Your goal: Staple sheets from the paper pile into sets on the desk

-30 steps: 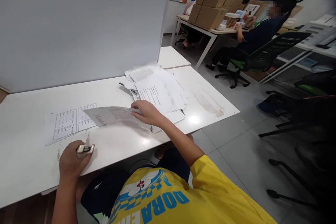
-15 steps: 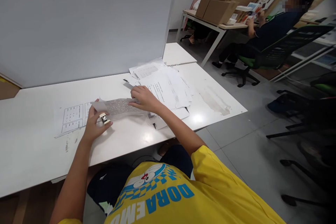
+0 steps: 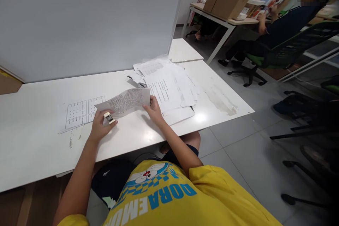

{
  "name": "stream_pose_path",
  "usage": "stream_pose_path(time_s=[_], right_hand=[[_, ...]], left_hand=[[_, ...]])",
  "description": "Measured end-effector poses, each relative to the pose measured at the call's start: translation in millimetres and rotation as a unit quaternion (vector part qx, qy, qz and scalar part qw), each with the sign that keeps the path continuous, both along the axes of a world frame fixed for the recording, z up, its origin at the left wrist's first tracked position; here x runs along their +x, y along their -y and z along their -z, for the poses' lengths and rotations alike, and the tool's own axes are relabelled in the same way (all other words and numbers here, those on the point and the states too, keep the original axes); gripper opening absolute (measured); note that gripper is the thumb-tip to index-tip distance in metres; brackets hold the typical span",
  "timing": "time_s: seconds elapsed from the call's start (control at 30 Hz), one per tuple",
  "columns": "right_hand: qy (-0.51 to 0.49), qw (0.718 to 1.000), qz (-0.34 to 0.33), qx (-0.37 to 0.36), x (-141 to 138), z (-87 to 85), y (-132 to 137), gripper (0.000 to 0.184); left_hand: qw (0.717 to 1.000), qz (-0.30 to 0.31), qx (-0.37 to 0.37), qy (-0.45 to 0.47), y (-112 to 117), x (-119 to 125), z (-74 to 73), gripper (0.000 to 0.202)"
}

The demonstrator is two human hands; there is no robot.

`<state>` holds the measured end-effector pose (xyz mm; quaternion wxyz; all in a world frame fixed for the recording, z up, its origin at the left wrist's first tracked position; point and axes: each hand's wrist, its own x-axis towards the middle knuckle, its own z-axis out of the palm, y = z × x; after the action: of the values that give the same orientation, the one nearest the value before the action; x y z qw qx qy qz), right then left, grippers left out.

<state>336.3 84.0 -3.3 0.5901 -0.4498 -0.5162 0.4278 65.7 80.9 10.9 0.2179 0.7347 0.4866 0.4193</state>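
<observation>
A long printed sheet of paper (image 3: 127,101) is held up above the table, its text side facing me. My left hand (image 3: 100,126) grips a small cream-coloured object with a dark, shiny middle (image 3: 108,117) between thumb and fingers. The sheet's left end rests against those same fingers. At the sheet's right end, my right hand (image 3: 153,110) pinches the edge between thumb and fingers. Behind my left hand, a sheet printed with tables (image 3: 76,111) lies flat.
Loose printed papers (image 3: 169,84) form an untidy pile right of my hands on the white table (image 3: 137,137). A tall pale panel (image 3: 92,21) stands along the back. Farther right, a person (image 3: 288,24) sits on an office chair by cardboard boxes (image 3: 227,3).
My right hand has come down and right, and now grips the sheet's right end. The sheet has been lifted and tilted up at that end. My left hand keeps its hold.
</observation>
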Motion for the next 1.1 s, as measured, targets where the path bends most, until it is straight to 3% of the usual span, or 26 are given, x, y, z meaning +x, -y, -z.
stream_pose_path(time_s=[0.13,0.37,0.5,0.6,0.83,0.9,0.97,1.03,1.1], right_hand=[[-0.022,0.999,-0.018,-0.014,3,-1.9,-5,0.043],[0.052,0.998,-0.016,-0.032,21,-12.8,5,0.030],[0.034,0.998,-0.012,-0.048,22,-7.3,8,0.029],[0.034,0.997,0.002,-0.062,22,-3.2,8,0.029],[-0.128,0.987,0.080,-0.052,54,-15.4,27,0.036],[-0.144,0.985,0.027,-0.092,70,-22.9,38,0.039],[-0.124,0.976,-0.070,-0.162,85,-29.7,46,0.038],[-0.096,0.958,-0.153,-0.221,96,-34.5,51,0.035],[-0.074,0.946,-0.195,-0.247,101,-36.8,52,0.033]], left_hand=[[1.000,0.003,0.003,-0.017,4,1,0.7,0.038],[1.000,-0.001,0.010,0.006,9,-8,-4.9,0.038],[0.999,0.032,-0.006,-0.017,8,-16,-8.7,0.034],[1.000,0.007,0.014,-0.022,8,-19,-10.1,0.033],[0.996,-0.023,0.078,0.022,25,-14,-5.4,0.039],[0.996,-0.051,0.072,0.001,26,-13,-2.8,0.041],[0.994,-0.058,0.082,-0.040,23,-12,-0.6,0.041],[0.991,-0.033,0.113,-0.069,18,-12,1.5,0.041],[0.985,-0.004,0.151,-0.087,13,-12,3.7,0.042]])
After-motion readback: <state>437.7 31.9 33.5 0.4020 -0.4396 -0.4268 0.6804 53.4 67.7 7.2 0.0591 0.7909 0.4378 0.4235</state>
